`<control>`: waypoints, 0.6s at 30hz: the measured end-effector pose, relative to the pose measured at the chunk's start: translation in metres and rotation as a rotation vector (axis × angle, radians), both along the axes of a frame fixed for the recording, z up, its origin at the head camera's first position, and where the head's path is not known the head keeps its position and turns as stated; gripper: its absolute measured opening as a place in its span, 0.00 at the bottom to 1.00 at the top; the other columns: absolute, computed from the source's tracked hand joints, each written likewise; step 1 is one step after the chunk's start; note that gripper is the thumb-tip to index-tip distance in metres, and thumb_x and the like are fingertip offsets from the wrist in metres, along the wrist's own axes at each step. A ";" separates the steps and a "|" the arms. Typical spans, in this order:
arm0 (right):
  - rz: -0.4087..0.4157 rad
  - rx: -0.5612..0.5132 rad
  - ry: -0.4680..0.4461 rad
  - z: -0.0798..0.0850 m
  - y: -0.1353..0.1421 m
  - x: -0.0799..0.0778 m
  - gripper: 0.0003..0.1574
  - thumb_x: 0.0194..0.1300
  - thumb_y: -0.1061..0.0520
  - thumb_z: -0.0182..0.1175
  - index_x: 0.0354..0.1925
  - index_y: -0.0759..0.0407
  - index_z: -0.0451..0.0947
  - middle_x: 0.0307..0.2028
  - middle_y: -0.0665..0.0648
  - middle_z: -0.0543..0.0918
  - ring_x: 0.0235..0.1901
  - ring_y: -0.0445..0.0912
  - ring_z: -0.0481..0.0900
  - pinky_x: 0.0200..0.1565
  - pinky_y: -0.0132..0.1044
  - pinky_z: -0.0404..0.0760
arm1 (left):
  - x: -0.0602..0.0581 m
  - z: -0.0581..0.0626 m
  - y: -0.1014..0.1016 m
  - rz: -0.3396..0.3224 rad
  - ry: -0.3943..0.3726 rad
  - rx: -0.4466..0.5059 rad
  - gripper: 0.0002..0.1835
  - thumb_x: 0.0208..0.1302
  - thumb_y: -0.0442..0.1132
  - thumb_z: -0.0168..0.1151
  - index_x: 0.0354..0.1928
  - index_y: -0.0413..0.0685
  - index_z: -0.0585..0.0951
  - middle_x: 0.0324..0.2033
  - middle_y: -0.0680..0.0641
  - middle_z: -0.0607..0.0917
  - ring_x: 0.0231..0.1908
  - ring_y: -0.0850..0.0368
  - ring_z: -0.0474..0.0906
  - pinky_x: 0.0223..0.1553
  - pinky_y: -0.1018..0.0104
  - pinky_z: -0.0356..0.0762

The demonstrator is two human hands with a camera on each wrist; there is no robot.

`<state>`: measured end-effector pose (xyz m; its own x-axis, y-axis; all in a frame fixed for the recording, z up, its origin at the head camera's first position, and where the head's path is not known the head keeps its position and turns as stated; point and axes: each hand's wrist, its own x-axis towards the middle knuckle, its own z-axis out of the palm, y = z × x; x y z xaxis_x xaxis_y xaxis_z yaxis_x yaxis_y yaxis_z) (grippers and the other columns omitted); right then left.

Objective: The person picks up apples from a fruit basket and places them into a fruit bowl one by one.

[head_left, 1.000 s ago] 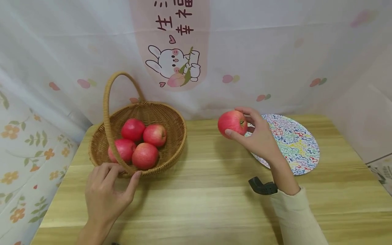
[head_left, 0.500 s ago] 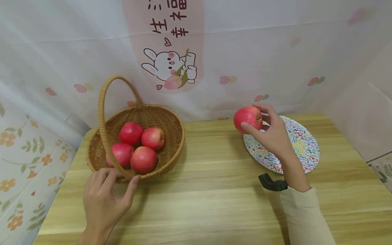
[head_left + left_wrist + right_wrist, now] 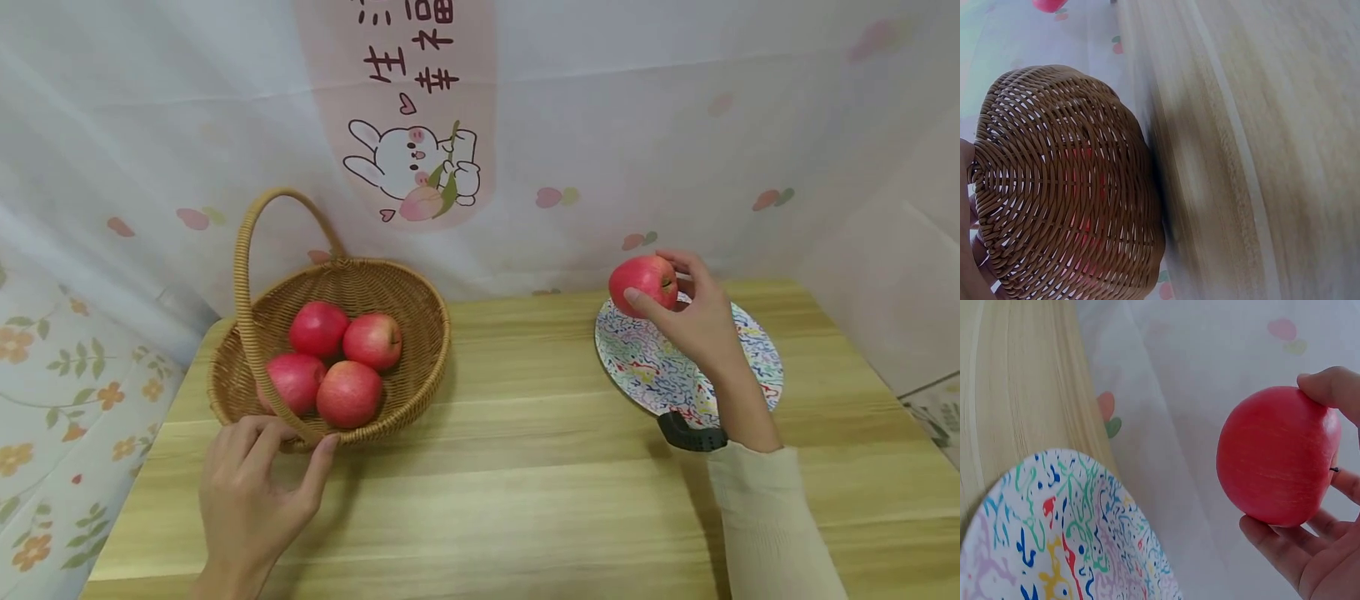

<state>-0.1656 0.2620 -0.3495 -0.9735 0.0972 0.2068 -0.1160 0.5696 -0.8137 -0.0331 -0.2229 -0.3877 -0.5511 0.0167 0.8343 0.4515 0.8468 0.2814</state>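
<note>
In my right hand (image 3: 697, 312) I grip a red apple (image 3: 643, 286) between thumb and fingers. It is held up over the back left part of a round plate (image 3: 645, 367) with a multicoloured squiggle pattern. The right wrist view shows the apple (image 3: 1279, 456) apart from the plate (image 3: 1054, 512), its stem toward the palm. My left hand (image 3: 251, 492) pinches the near rim of a wicker basket (image 3: 420, 392), by the foot of its tall handle (image 3: 243, 292). Several red apples (image 3: 349, 394) lie inside; through the weave in the left wrist view their red shows faintly.
Basket and plate stand on a wooden table (image 3: 510, 500), basket left, plate right. A white curtain (image 3: 600, 125) with a rabbit print hangs right behind the table's back edge. A floral cloth (image 3: 75, 433) borders the left side.
My right hand has carried the apple rightward, from left of the plate to over it. My left hand stays at the basket rim. The head view has shifted slightly.
</note>
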 end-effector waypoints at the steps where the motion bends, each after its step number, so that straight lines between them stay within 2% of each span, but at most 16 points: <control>1: -0.007 0.000 -0.004 -0.001 0.002 -0.001 0.49 0.66 0.44 0.73 0.77 0.51 0.64 0.71 0.62 0.70 0.66 0.63 0.72 0.39 0.19 0.76 | 0.000 0.000 0.000 -0.002 0.002 -0.001 0.33 0.70 0.64 0.61 0.22 0.41 0.79 0.24 0.42 0.79 0.26 0.42 0.72 0.36 0.59 0.62; 6: -0.056 0.001 -0.036 -0.009 0.012 -0.004 0.51 0.67 0.42 0.72 0.79 0.53 0.62 0.72 0.64 0.69 0.66 0.64 0.70 0.37 0.18 0.76 | -0.002 0.001 0.001 -0.013 0.001 -0.009 0.33 0.70 0.65 0.61 0.22 0.41 0.79 0.24 0.43 0.79 0.26 0.43 0.72 0.36 0.60 0.62; 11: -0.072 0.011 -0.020 -0.017 0.016 -0.017 0.50 0.67 0.41 0.72 0.78 0.55 0.63 0.71 0.64 0.70 0.63 0.61 0.71 0.36 0.18 0.75 | -0.001 0.000 0.000 0.001 -0.002 -0.012 0.33 0.71 0.64 0.61 0.22 0.41 0.79 0.24 0.42 0.79 0.26 0.43 0.72 0.36 0.60 0.61; 13: -0.086 0.035 -0.016 -0.019 0.017 -0.021 0.51 0.66 0.41 0.72 0.78 0.56 0.64 0.71 0.65 0.71 0.63 0.62 0.71 0.37 0.18 0.74 | 0.000 0.000 0.000 0.006 0.003 -0.007 0.33 0.70 0.65 0.61 0.22 0.41 0.79 0.24 0.42 0.79 0.26 0.43 0.72 0.38 0.64 0.61; 16: -0.120 0.076 -0.025 -0.021 0.020 -0.025 0.52 0.66 0.40 0.72 0.78 0.56 0.63 0.71 0.66 0.71 0.64 0.63 0.72 0.42 0.24 0.75 | 0.001 0.001 0.000 0.007 0.009 0.004 0.33 0.70 0.65 0.62 0.22 0.41 0.79 0.24 0.42 0.79 0.27 0.42 0.71 0.41 0.69 0.59; 18: -0.136 0.092 -0.027 -0.023 0.023 -0.027 0.52 0.66 0.40 0.72 0.78 0.57 0.62 0.72 0.66 0.70 0.64 0.63 0.71 0.47 0.35 0.81 | 0.001 0.001 0.001 0.007 0.011 0.006 0.33 0.70 0.65 0.62 0.22 0.41 0.79 0.24 0.42 0.79 0.27 0.42 0.71 0.42 0.72 0.58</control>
